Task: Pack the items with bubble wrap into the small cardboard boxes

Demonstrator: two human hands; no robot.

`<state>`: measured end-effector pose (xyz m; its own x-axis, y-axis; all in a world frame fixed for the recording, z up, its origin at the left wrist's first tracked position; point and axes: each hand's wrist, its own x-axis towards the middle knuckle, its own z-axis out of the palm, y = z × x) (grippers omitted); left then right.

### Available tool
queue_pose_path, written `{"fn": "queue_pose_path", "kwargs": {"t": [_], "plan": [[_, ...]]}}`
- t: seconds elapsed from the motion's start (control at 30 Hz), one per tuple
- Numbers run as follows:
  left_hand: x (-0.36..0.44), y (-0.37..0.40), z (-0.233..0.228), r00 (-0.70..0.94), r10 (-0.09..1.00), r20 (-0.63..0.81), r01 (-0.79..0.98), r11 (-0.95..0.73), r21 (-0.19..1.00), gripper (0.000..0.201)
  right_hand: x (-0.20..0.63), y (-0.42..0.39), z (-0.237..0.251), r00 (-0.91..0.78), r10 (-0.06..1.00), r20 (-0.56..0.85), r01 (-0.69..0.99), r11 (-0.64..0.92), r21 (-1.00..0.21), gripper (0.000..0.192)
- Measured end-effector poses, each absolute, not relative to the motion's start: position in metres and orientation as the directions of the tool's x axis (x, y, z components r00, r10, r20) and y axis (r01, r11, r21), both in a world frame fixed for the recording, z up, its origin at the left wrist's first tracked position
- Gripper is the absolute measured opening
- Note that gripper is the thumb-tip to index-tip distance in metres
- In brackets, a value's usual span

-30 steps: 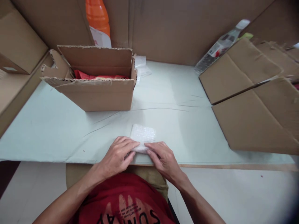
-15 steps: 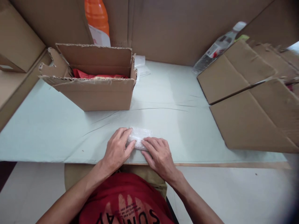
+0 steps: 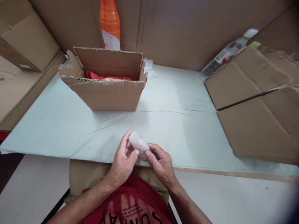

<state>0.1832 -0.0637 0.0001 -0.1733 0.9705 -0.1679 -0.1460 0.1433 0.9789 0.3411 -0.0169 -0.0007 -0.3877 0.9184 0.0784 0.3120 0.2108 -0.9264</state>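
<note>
A small roll of clear bubble wrap (image 3: 139,143) is held between my two hands near the table's front edge, tilted with its far end to the left. My left hand (image 3: 124,158) grips its left end, thumb on the near side and fingers behind. At the lower right end, my right hand (image 3: 161,161) pinches it between thumb and fingers. Whatever may be inside the wrap cannot be made out.
An open cardboard box (image 3: 114,96) with red packets (image 3: 109,77) inside stands ahead on the pale table cover (image 3: 168,124). Behind it is an orange bottle (image 3: 109,21). Two cardboard boxes (image 3: 259,124) and a clear plastic bottle (image 3: 229,54) are at the right.
The bubble wrap roll has turned from lying roughly level on the table to a tilted position in my fingers. Both hands have rolled around it, and the view has shifted slightly left.
</note>
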Motion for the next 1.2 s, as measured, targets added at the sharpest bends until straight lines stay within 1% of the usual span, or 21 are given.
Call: {"fn": "queue_pose_path", "kwargs": {"t": [0.07, 0.1, 0.13, 0.2, 0.27, 0.3, 0.33, 0.4, 0.43, 0.47, 0.5, 0.6, 0.67, 0.77, 0.83, 0.87, 0.93, 1.0, 1.07, 1.13, 1.2], "plan": [[0.182, -0.064, 0.006, -0.183, 0.969, -0.168, -0.125, 0.146, 0.981, 0.067, 0.346, -0.015, 0.003, -0.417, 0.903, 0.107, 0.324, 0.257, -0.910, 0.017], [0.181, -0.065, 0.009, -0.204, 0.966, -0.159, -0.077, 0.146, 0.986, 0.068, 0.349, -0.013, 0.006, -0.440, 0.888, 0.130, 0.326, 0.293, -0.899, 0.019], [0.179, -0.065, 0.012, -0.225, 0.964, -0.140, -0.012, 0.141, 0.990, 0.067, 0.353, -0.011, 0.010, -0.465, 0.873, 0.148, 0.319, 0.322, -0.892, 0.024], [0.177, -0.066, 0.017, -0.231, 0.970, -0.078, 0.131, 0.110, 0.985, 0.066, 0.358, -0.005, 0.018, -0.514, 0.844, 0.151, 0.279, 0.331, -0.902, 0.041], [0.176, -0.068, 0.020, -0.179, 0.984, 0.008, 0.240, 0.036, 0.970, 0.067, 0.358, 0.000, 0.026, -0.563, 0.819, 0.113, 0.229, 0.285, -0.931, 0.059], [0.177, -0.068, 0.021, -0.144, 0.988, 0.049, 0.276, -0.008, 0.961, 0.067, 0.355, 0.001, 0.029, -0.580, 0.809, 0.097, 0.199, 0.256, -0.946, 0.061], [0.178, -0.069, 0.022, -0.119, 0.989, 0.083, 0.301, -0.044, 0.952, 0.067, 0.351, 0.002, 0.031, -0.587, 0.805, 0.086, 0.168, 0.225, -0.960, 0.057], [0.179, -0.070, 0.022, -0.095, 0.989, 0.117, 0.316, -0.082, 0.945, 0.067, 0.342, 0.002, 0.032, -0.554, 0.828, 0.082, 0.095, 0.161, -0.982, 0.034], [0.179, -0.070, 0.022, -0.091, 0.989, 0.119, 0.306, -0.086, 0.948, 0.069, 0.338, 0.002, 0.031, -0.515, 0.853, 0.084, 0.054, 0.130, -0.990, 0.022], [0.179, -0.070, 0.021, -0.088, 0.990, 0.113, 0.287, -0.083, 0.954, 0.071, 0.334, 0.001, 0.029, -0.470, 0.879, 0.080, 0.019, 0.100, -0.995, 0.014], [0.178, -0.071, 0.020, -0.081, 0.992, 0.101, 0.263, -0.076, 0.962, 0.073, 0.332, 0.000, 0.028, -0.425, 0.902, 0.071, -0.010, 0.074, -0.997, 0.011], [0.174, -0.073, 0.016, -0.032, 0.999, 0.039, 0.214, -0.031, 0.976, 0.072, 0.331, 0.000, 0.023, -0.340, 0.940, 0.023, -0.037, 0.011, -0.999, 0.011], [0.170, -0.074, 0.013, -0.008, 1.000, -0.001, 0.217, 0.002, 0.976, 0.067, 0.337, 0.002, 0.022, -0.356, 0.934, -0.025, 0.010, -0.023, -1.000, 0.014], [0.163, -0.076, 0.010, 0.008, 1.000, -0.015, 0.264, 0.012, 0.964, 0.063, 0.349, 0.008, 0.025, -0.458, 0.883, -0.101, 0.117, -0.053, -0.992, 0.024], [0.158, -0.077, 0.008, 0.041, 0.999, -0.010, 0.321, -0.004, 0.947, 0.062, 0.355, 0.013, 0.028, -0.529, 0.839, -0.128, 0.195, -0.026, -0.980, 0.033], [0.156, -0.077, 0.008, 0.064, 0.998, -0.005, 0.355, -0.018, 0.935, 0.061, 0.358, 0.015, 0.030, -0.568, 0.811, -0.136, 0.237, 0.003, -0.971, 0.033], [0.149, -0.076, 0.008, 0.124, 0.992, 0.022, 0.428, -0.073, 0.901, 0.061, 0.360, 0.020, 0.033, -0.644, 0.750, -0.152, 0.316, 0.081, -0.945, 0.024], [0.140, -0.071, 0.012, 0.195, 0.977, 0.084, 0.485, -0.170, 0.858, 0.061, 0.361, 0.026, 0.038, -0.692, 0.705, -0.153, 0.363, 0.157, -0.919, 0.023], [0.125, -0.063, 0.024, 0.227, 0.949, 0.221, 0.527, -0.310, 0.791, 0.058, 0.361, 0.034, 0.045, -0.691, 0.712, -0.125, 0.384, 0.216, -0.898, 0.024], [0.106, -0.050, 0.044, 0.175, 0.895, 0.409, 0.607, -0.425, 0.671, 0.054, 0.362, 0.045, 0.056, -0.661, 0.748, -0.064, 0.390, 0.270, -0.880, 0.023], [0.084, -0.031, 0.069, 0.089, 0.803, 0.589, 0.743, -0.448, 0.498, 0.051, 0.366, 0.058, 0.073, -0.606, 0.795, 0.026, 0.388, 0.324, -0.863, 0.020]]}}
